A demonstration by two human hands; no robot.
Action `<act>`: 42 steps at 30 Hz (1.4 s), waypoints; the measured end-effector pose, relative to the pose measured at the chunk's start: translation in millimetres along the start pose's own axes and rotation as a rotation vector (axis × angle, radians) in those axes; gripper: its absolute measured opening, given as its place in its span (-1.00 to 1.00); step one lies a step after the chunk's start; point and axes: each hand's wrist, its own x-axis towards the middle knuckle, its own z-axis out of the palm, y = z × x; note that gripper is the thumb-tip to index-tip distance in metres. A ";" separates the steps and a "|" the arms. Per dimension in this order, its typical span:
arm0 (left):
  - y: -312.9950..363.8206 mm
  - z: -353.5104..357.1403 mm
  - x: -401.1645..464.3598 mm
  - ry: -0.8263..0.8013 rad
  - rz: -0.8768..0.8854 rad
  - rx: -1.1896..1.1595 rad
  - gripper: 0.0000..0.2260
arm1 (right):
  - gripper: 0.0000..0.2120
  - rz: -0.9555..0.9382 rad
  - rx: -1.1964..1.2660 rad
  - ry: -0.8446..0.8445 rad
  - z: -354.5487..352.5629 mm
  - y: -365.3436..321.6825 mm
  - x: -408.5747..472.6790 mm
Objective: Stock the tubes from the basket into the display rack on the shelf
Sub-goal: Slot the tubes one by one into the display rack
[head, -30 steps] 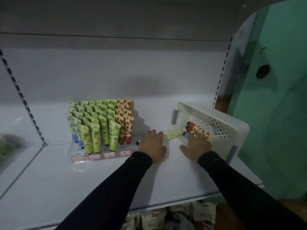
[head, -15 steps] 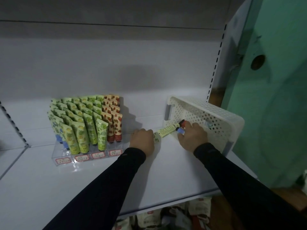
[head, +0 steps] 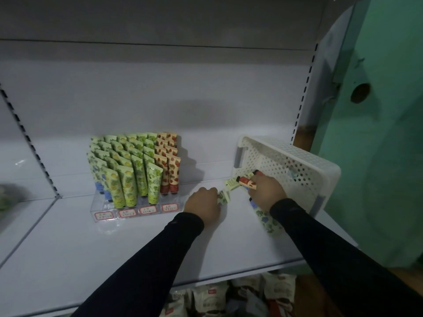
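Both arms in dark sleeves reach forward over the shelf. The left hand [head: 202, 203] curls knuckles-up around a tube [head: 223, 197]. The right hand [head: 266, 193], near the shelf's right edge, grips several tubes [head: 265, 219].

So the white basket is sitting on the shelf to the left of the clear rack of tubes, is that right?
Not quite: the head view shows the white basket on the shelf to the right of the clear rack of tubes, not the left.
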 end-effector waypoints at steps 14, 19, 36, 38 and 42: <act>7.1 -32.5 -33.0 0.176 -0.318 -1.308 -0.92 | -0.78 -0.013 0.842 -0.046 -39.1 -50.0 -28.0; 22.6 -42.4 -49.5 0.195 -0.381 -1.630 -0.85 | -0.81 -0.031 1.014 -0.329 -37.8 -80.0 -59.6; -3.4 -41.0 -85.7 0.069 -0.483 -1.808 -0.86 | -0.74 0.183 0.918 -0.449 -46.7 -92.9 -76.8; -9.7 -43.3 -88.2 0.043 -0.476 -1.836 -0.83 | -0.79 0.194 0.948 -0.509 -48.6 -94.2 -76.0; -21.3 -45.8 -95.5 0.001 -0.418 -1.764 -0.87 | -0.76 0.059 0.841 -0.476 -49.7 -94.8 -77.4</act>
